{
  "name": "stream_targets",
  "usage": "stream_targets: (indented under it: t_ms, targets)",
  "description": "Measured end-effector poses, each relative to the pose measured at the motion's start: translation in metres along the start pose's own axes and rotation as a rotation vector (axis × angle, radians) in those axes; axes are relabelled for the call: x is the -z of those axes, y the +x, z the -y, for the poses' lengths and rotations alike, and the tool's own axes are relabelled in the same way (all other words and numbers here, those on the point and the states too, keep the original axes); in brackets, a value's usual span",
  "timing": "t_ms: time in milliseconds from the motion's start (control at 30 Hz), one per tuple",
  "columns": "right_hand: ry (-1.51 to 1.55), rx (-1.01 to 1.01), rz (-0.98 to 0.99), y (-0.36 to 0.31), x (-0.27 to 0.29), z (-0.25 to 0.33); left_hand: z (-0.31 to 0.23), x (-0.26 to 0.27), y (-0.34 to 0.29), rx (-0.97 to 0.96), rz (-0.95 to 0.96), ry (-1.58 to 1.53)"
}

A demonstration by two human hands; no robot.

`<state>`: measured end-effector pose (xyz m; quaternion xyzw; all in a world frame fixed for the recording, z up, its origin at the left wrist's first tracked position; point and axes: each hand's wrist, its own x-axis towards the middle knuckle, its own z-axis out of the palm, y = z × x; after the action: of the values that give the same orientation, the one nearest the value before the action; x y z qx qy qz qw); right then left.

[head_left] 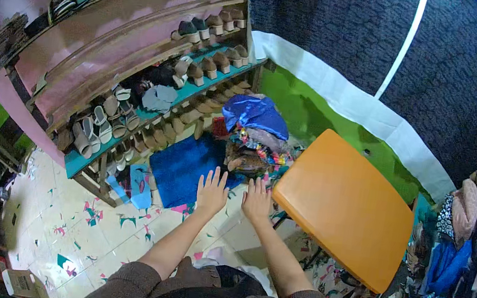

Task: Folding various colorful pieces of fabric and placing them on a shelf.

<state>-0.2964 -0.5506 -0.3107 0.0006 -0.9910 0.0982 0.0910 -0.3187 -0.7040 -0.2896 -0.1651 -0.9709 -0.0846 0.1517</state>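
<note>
Your left hand [212, 194] and right hand [256, 201] are spreading flat, grasping nothing. A blue mat [184, 166] is lying beyond the left; an orange-topped stand [346, 210] is standing beside the right, so swinging outward would be risking a knock. A carton [21, 283], well left, is perhaps bearing unreadable print.

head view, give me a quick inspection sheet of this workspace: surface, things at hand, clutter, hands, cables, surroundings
surface: orange top, rounded corners
things at hand: left hand nearest the blue mat; right hand beside the orange top, contact unclear
clutter: coloured scraps scattered on the tiled floor; cloth pile beyond the hands
hands: both open, holding nothing
cables: nothing seen
surroundings: shoe rack at left with rows of shoes; dark curtain and green wall behind
</note>
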Motion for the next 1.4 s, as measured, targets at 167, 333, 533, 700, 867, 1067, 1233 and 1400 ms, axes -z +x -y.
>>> stream_targets:
  t_ms: [167,333,533,700,867,1067,1233,1400]
  targets:
    - [0.148,-0.024,-0.007,0.034,-0.016,0.047,0.032,-0.007,0.026,0.026,0.074,-0.003]
    - [0.150,-0.003,0.047,0.065,-0.040,0.048,0.048,-0.030,0.051,0.028,0.152,-0.016]
    - [0.066,-0.052,0.196,0.138,-0.068,0.018,0.059,-0.070,0.113,0.028,0.387,-0.016]
    - [0.113,-0.070,0.334,0.210,-0.093,-0.022,0.071,-0.095,0.186,-0.099,0.403,0.019]
    - [0.110,-0.022,0.295,0.259,-0.102,-0.048,0.070,-0.116,0.245,-0.251,0.396,-0.010]
    - [0.228,-0.167,0.330,0.282,-0.102,-0.067,0.071,-0.153,0.288,-0.584,0.447,-0.023]
    - [0.234,-0.279,0.396,0.279,-0.114,-0.084,0.080,-0.176,0.333,-0.763,0.502,0.007]
    - [0.240,-0.384,0.377,0.288,-0.122,-0.076,0.084,-0.208,0.364,-1.038,0.377,0.182]
